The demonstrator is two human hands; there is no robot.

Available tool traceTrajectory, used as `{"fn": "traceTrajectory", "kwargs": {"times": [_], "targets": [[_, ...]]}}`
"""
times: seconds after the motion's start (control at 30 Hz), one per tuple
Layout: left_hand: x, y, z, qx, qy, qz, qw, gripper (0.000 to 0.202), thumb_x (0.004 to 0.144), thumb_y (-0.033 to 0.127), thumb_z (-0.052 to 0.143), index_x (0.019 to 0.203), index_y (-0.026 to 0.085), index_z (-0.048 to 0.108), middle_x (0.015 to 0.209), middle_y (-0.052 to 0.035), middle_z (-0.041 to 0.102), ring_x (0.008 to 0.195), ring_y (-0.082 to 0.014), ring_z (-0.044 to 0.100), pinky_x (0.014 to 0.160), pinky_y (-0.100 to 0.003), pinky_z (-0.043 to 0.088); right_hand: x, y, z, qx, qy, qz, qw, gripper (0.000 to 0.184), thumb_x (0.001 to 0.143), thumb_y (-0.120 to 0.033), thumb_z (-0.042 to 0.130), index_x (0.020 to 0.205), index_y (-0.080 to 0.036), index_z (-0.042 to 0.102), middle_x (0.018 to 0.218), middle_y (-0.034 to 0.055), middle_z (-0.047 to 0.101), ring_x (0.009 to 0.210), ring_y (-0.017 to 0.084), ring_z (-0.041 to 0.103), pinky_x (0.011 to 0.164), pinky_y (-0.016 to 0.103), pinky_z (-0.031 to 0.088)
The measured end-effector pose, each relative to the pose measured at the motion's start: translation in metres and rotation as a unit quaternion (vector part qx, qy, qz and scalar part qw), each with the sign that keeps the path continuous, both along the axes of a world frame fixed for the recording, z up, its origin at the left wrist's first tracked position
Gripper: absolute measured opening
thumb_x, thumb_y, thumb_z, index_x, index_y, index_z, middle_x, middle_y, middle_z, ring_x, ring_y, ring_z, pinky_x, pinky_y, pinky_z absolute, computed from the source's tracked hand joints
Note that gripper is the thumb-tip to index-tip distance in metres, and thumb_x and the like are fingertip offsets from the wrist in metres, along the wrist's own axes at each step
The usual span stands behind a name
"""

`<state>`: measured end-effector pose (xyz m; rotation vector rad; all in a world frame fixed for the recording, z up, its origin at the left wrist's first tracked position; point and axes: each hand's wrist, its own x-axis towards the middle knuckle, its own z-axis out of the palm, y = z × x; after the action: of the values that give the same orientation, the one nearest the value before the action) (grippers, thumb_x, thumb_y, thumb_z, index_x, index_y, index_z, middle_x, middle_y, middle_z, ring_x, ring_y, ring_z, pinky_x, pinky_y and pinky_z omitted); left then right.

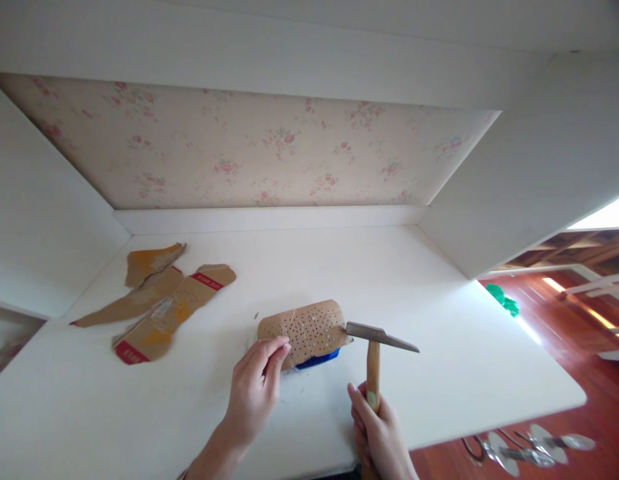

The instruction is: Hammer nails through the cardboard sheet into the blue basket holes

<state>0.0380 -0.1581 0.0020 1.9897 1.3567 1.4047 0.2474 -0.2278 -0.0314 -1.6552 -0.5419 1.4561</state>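
A piece of brown cardboard [314, 327] dotted with many small holes lies over a blue object [318, 360] on the white tabletop, only part of the blue showing. My left hand [259, 373] is at the cardboard's near left side, thumb and fingertips pinched together; whatever they hold, if anything, is too small to name. My right hand [376, 427] grips the wooden handle of a hammer [373, 367]. The hammer stands nearly upright, its metal head just right of the cardboard's right end.
Torn cardboard pieces [182, 303] with red and orange print lie on the left of the white table [454, 373]. White panels and a flowered back wall [284, 153] enclose the table. Clear-and-metal objects [529, 447] and a green item [502, 299] show beyond its right edge.
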Motion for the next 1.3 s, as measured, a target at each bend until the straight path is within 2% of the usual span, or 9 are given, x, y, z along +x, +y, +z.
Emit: {"fn": "traceTrajectory", "kwargs": {"times": [0.27,0.4,0.47,0.57,0.67,0.83,1.0,1.13,1.3], "targets": [[-0.001,0.0,0.0,0.027,0.025,-0.036,0.999,0.017,0.091,0.008,0.056,0.102,0.02,0.061,0.088,-0.0022,0.071,0.081,-0.0132,0.068,0.077,-0.023,0.054,0.0,0.002,-0.002,-0.011,-0.017,0.002,1.0,0.059,0.062,-0.077,0.065,0.066,-0.024,0.038,0.045,-0.0128,0.035,0.032,0.004,0.027,0.026,0.016,0.021],[-0.001,-0.001,-0.002,0.033,0.03,-0.022,0.999,0.014,0.092,0.011,0.055,0.102,0.02,0.061,0.089,-0.0028,0.072,0.082,-0.0136,0.069,0.077,-0.022,0.054,0.0,0.003,-0.001,-0.009,-0.009,0.005,1.0,0.059,0.063,-0.077,0.064,0.067,-0.025,0.038,0.045,-0.0134,0.033,0.031,0.004,0.025,0.026,0.016,0.02],[-0.001,0.0,-0.001,0.014,0.018,0.012,1.0,0.011,0.092,0.016,0.056,0.1,0.02,0.062,0.089,-0.0031,0.072,0.081,-0.0145,0.07,0.075,-0.023,0.055,0.0,0.003,0.0,-0.01,-0.008,0.004,1.0,0.059,0.063,-0.077,0.064,0.068,-0.025,0.038,0.045,-0.0136,0.033,0.031,0.004,0.025,0.025,0.016,0.02],[0.001,0.002,0.003,-0.075,-0.035,0.067,0.994,0.011,0.093,0.026,0.056,0.1,0.02,0.062,0.072,0.0007,0.069,0.059,-0.0121,0.066,0.057,-0.02,0.054,-0.001,0.003,0.003,-0.012,-0.006,-0.001,1.0,0.058,0.063,-0.076,0.065,0.067,-0.024,0.039,0.045,-0.0133,0.034,0.031,0.004,0.026,0.025,0.016,0.021],[0.001,0.005,0.006,-0.15,-0.078,0.07,0.983,0.016,0.094,0.032,0.054,0.099,0.02,0.063,0.056,0.0057,0.06,0.041,-0.0094,0.056,0.043,-0.018,0.049,-0.001,0.003,0.004,-0.016,-0.006,-0.005,1.0,0.059,0.061,-0.076,0.066,0.067,-0.024,0.039,0.044,-0.0133,0.033,0.03,0.004,0.025,0.025,0.016,0.02],[0.0,0.005,0.004,-0.115,-0.049,0.06,0.99,0.017,0.092,0.034,0.057,0.096,0.02,0.066,0.076,-0.001,0.071,0.045,-0.0089,0.057,0.045,-0.019,0.048,0.0,0.002,0.002,-0.007,-0.008,0.002,1.0,0.057,0.065,-0.075,0.065,0.067,-0.025,0.038,0.045,-0.0133,0.034,0.031,0.004,0.025,0.025,0.016,0.021],[0.001,0.005,0.006,-0.168,-0.118,0.076,0.976,0.019,0.093,0.036,0.054,0.099,0.02,0.063,0.053,0.0061,0.056,0.041,-0.0102,0.055,0.042,-0.019,0.047,0.0,0.001,0.002,-0.009,-0.009,0.0,1.0,0.058,0.063,-0.076,0.066,0.067,-0.025,0.038,0.045,-0.013,0.034,0.031,0.004,0.025,0.024,0.016,0.021],[0.002,0.009,0.013,-0.222,-0.173,0.091,0.955,0.021,0.093,0.039,0.054,0.099,0.02,0.061,0.051,0.0072,0.057,0.041,-0.0105,0.057,0.041,-0.019,0.048,0.001,0.002,0.003,-0.011,-0.006,-0.005,1.0,0.057,0.063,-0.074,0.067,0.067,-0.024,0.04,0.046,-0.0127,0.034,0.032,0.004,0.026,0.026,0.016,0.02],[0.004,0.013,0.016,-0.209,-0.162,0.093,0.96,0.021,0.093,0.039,0.056,0.101,0.02,0.063,0.051,0.0071,0.058,0.041,-0.0102,0.058,0.042,-0.019,0.051,-0.001,0.001,-0.001,-0.006,0.011,-0.017,1.0,0.056,0.065,-0.071,0.069,0.069,-0.024,0.04,0.046,-0.0133,0.035,0.031,0.002,0.024,0.027,0.015,0.02]]}}
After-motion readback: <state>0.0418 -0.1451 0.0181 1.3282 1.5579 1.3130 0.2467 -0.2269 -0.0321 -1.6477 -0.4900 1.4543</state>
